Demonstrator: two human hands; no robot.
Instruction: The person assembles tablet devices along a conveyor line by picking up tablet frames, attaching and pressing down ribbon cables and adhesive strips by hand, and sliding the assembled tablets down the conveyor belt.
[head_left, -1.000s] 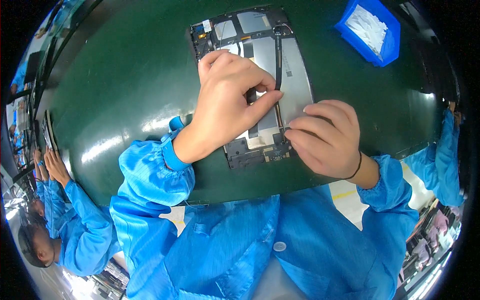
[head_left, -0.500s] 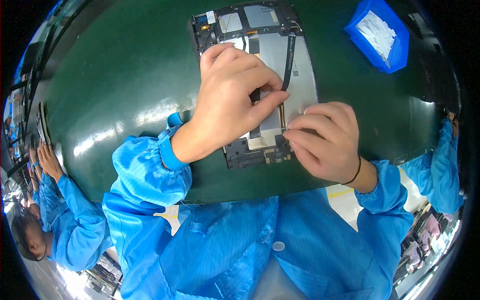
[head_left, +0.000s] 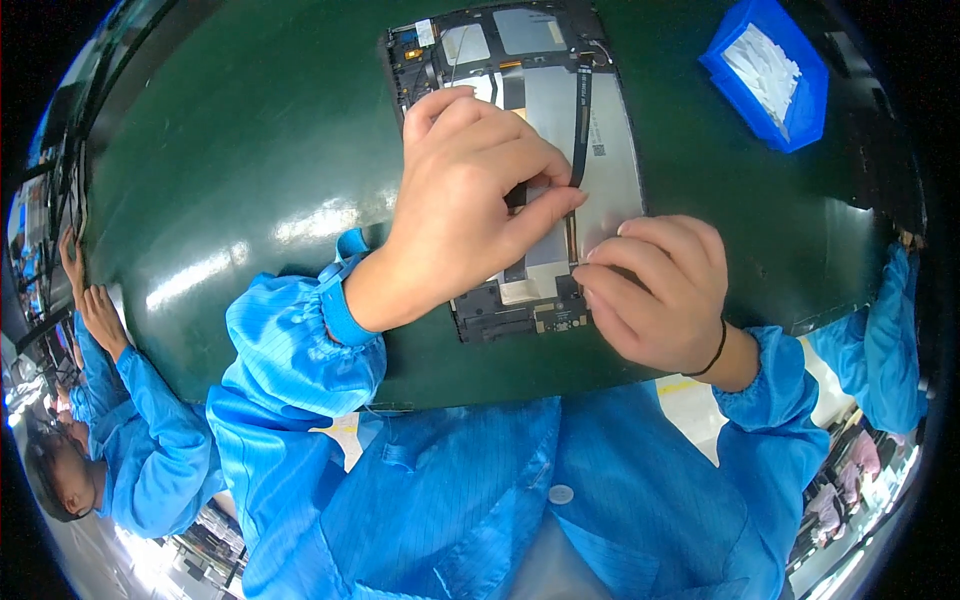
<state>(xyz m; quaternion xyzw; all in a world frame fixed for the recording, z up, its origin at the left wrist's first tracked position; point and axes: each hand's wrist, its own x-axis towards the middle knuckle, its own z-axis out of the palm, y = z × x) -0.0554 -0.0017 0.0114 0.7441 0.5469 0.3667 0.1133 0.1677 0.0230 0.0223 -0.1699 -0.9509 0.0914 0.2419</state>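
An opened tablet (head_left: 610, 185) lies on the green table, its silver and black inner side up. A black flat ribbon cable (head_left: 582, 110) runs down its right part, its lower stretch brownish. My left hand (head_left: 480, 180) reaches over the tablet, closed, with thumb and forefinger pinching the cable about midway. Its other fingers curl above the middle of the device. My right hand (head_left: 665, 290) is at the tablet's lower right, fingers bent and tips together beside the cable's lower end, near a small circuit board (head_left: 560, 318). Whatever those tips hold is too small to tell.
A blue plastic bin (head_left: 765, 75) with white strips in it stands at the far right of the green table (head_left: 250, 130). At the left edge a co-worker's hands (head_left: 100, 315) rest by the table. Another blue sleeve (head_left: 880, 340) shows at the right.
The tablet, bin and both my hands appear slightly farther right and lower in the picture. My grip looks the same. At the left, one co-worker hand has risen along the table edge.
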